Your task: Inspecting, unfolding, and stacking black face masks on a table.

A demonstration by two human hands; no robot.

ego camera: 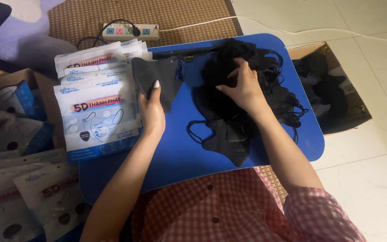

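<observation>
Left grip (152, 107): black mask (157, 80) | right grip (242, 87): mask pile (242, 112)

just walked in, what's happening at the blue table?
A person in a pink checked shirt sits at a blue lap table. The left hand holds a few black face masks upright beside a stack of white mask packets. The right hand presses into a loose pile of black masks on the table. An open cardboard box with more black masks sits to the right.
</observation>
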